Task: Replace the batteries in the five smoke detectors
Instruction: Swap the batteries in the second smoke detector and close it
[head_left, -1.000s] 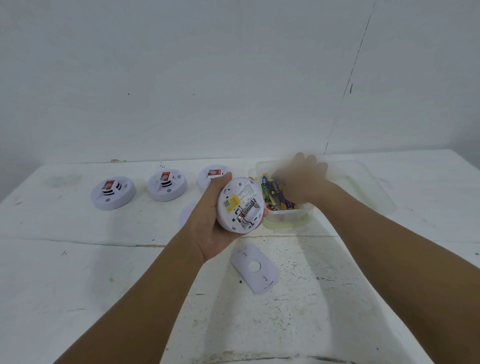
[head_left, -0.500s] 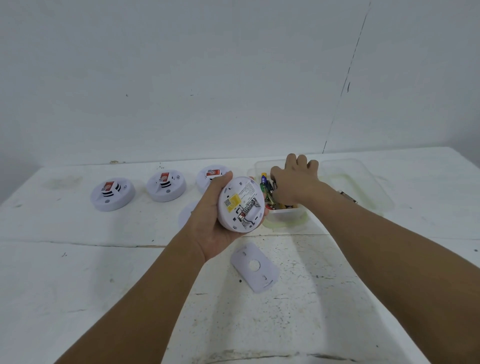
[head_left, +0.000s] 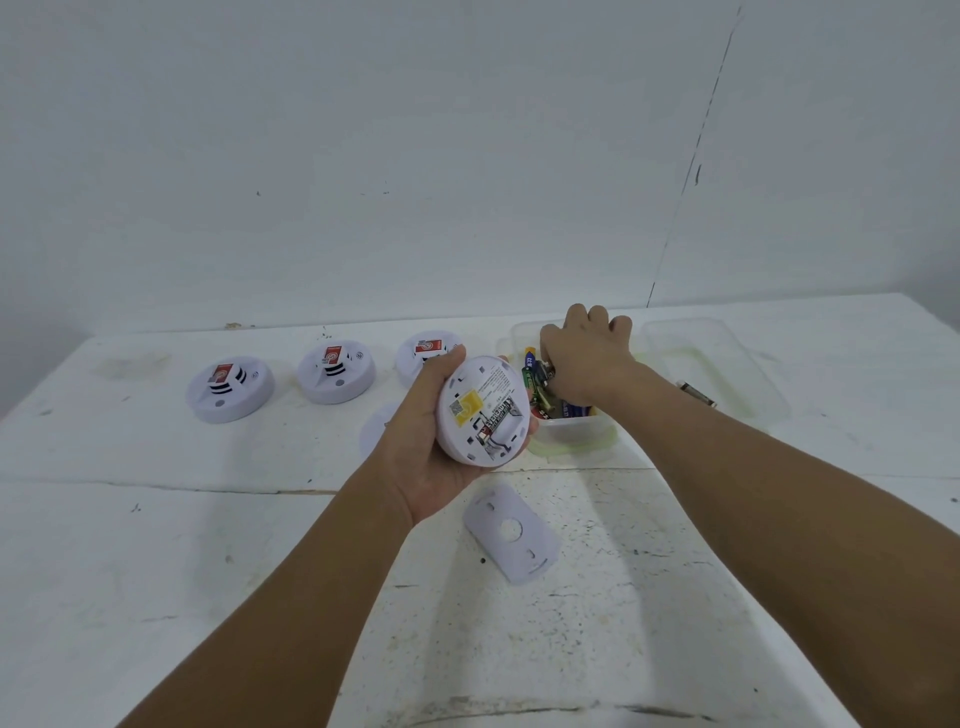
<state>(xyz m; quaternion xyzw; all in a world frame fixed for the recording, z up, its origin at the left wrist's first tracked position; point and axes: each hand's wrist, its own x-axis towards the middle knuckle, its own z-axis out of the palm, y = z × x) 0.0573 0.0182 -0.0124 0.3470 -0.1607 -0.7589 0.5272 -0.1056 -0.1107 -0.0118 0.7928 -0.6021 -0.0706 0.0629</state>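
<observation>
My left hand grips a white round smoke detector with its back turned up; a yellow label and the open battery bay show. Its detached back plate lies on the table just below. My right hand reaches into a clear plastic box of batteries. Its fingers curl down among them with the thumb against one, and the fingertips are hidden. Three more detectors sit face up in a row at the left. Another white detector is partly hidden behind my left hand.
The box's clear lid lies to the right of the box, with a loose battery on it beside my right forearm. A white wall stands right behind the white table.
My right hand has gone deeper into the battery box and settled there, with its fingers curled among the batteries. My left hand and its detector have barely moved.
</observation>
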